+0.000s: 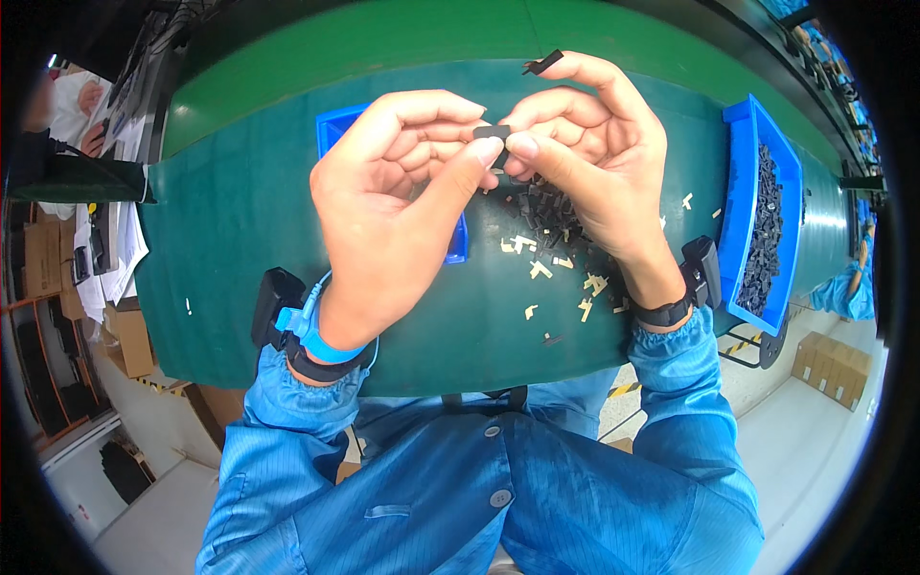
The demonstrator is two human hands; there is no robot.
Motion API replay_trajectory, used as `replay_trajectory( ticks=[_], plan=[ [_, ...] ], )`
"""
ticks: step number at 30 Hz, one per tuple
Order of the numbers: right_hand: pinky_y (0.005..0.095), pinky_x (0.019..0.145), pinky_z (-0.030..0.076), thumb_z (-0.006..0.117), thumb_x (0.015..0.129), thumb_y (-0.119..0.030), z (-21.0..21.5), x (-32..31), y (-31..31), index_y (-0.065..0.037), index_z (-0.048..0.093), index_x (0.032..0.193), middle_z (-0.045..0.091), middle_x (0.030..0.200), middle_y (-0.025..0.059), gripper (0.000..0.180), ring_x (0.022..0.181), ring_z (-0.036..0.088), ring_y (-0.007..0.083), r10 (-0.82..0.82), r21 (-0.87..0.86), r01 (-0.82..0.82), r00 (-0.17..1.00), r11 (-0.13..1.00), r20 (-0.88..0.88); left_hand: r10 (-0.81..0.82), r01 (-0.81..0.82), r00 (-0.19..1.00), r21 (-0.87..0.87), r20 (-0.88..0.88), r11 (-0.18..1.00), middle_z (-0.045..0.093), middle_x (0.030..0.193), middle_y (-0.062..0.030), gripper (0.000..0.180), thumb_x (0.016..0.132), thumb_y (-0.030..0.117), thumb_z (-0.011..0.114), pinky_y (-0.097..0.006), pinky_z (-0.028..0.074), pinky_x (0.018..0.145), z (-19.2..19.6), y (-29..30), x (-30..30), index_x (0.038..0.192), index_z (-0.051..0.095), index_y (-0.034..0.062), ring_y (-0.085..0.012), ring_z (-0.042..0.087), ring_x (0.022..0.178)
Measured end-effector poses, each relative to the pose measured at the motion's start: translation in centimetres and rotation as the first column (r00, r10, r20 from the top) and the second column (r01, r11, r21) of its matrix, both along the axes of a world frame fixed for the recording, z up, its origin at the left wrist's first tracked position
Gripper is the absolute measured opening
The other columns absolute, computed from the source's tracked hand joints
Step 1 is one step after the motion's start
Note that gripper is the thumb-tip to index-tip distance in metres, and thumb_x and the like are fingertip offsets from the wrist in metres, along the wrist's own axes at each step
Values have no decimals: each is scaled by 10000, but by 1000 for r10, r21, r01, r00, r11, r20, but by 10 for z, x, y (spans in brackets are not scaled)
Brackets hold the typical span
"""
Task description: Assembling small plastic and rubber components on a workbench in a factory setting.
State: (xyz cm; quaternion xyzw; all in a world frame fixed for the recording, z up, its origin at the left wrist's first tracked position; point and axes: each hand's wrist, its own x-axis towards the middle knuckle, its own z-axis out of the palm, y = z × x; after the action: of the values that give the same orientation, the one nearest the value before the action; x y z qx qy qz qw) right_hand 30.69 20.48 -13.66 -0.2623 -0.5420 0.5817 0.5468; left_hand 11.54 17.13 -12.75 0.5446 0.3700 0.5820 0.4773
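Above the green mat, my left hand (388, 196) and my right hand (604, 158) meet. Between their thumbs and fingers they pinch a small black plastic part (493, 132). A second black piece (543, 63), with thin prongs, sits at the tip of my raised right index finger. Below my right hand lies a heap of small black plastic parts (548, 213), partly covered by that hand. Several cream-coloured L-shaped pieces (541, 269) are scattered around the heap. Behind my left hand is a blue tray (335, 125), mostly hidden.
A blue bin (740, 206) full of small black parts stands on the mat (230, 240) at the right. Papers (125, 244) and another person's hand (91, 96) show at the far left. Cardboard boxes (832, 369) rest on the floor at right.
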Motion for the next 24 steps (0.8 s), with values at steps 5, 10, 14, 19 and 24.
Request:
replay_trajectory(
  ticks=[5,10,14,19,24],
  plan=[
    [265,672,588,689,958,54,-1,-2,-2,46,561,1298,729,1013,161,364,763,714,162,-97,35,94,993,995,73,31,-35,997,-55,-66,998,749,929,-136,228,968,-8,719,-235,537,654,5,-3,-4,1183,680,-72,-144,714,787],
    [196,545,516,735,965,4,4,0,-6,44,663,1103,706,890,60,160,657,663,66,-87,9,87,993,996,79,120,-122,987,-14,-103,992,754,888,-130,231,984,7,703,-226,534,665,5,-2,-4,1199,719,-76,-129,702,775],
    [185,510,490,733,975,-16,4,-4,-11,43,652,1070,692,834,36,138,604,640,51,-50,-34,55,990,998,128,127,-127,987,12,-96,992,758,925,-138,244,986,-4,700,-232,546,678,-3,-3,-2,1218,717,-79,-141,711,790],
    [179,494,470,723,983,-21,3,-8,-14,40,630,1030,683,825,30,121,593,629,40,-49,-55,57,991,997,128,124,-114,987,105,-101,988,760,992,-159,242,982,-28,704,-243,561,679,-5,-3,-1,1217,710,-89,-168,734,824],
    [170,498,462,717,983,-16,1,-6,-15,30,609,1000,671,816,26,119,601,624,28,-33,-44,38,994,998,102,144,-129,984,131,-109,983,764,997,-165,220,975,-44,709,-244,564,670,-4,-5,0,1190,716,-88,-172,741,820]
  ],
)
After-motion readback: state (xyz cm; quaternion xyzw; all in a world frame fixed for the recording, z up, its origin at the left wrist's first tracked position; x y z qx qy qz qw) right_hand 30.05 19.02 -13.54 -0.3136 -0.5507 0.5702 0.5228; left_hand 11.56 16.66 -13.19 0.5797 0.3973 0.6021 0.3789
